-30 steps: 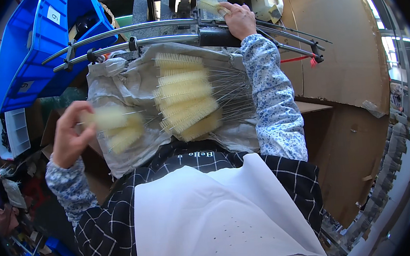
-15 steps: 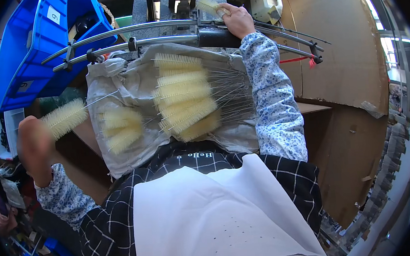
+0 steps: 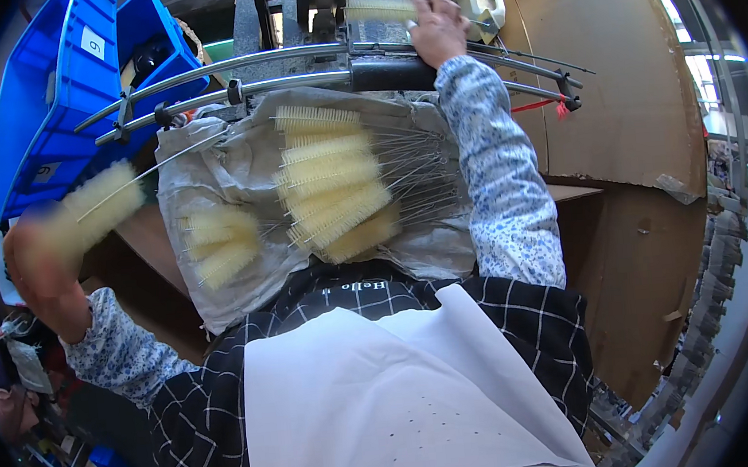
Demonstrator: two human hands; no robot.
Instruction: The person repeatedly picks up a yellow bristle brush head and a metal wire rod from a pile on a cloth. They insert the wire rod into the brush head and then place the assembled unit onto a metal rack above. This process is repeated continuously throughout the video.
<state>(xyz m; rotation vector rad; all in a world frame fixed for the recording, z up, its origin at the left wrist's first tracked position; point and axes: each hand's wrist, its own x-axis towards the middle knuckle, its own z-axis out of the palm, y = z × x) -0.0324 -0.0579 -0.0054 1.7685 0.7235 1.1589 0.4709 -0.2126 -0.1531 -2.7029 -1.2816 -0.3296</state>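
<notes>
At the left, my left hand (image 3: 39, 267), blurred by motion, closes on the bristle end of a cream brush (image 3: 106, 203). That brush's thin wire stem points up and right over the cloth. My right hand (image 3: 438, 30) is at the machine, with another cream brush (image 3: 377, 9) passing between thumb and fingers. Its bristles lie to the left of the hand, and a wire end sticks out on the right. On a grey cloth (image 3: 253, 168) over my lap lies a pile of cream brushes (image 3: 328, 171), stems to the right. A smaller group of brushes (image 3: 217, 243) lies left of it.
Two metal rails (image 3: 290, 84) run crosswise between me and the dark machine (image 3: 315, 12). Blue plastic bins (image 3: 59, 92) stand at the upper left. Large cardboard sheets (image 3: 610, 79) rise on the right. A white container (image 3: 485, 1) stands behind my right hand.
My left hand has moved a little left and down with its brush, the stem now reaching nearer the rail. At the machine, the brush lies more level and extends past my right hand, whose fingers have shifted.
</notes>
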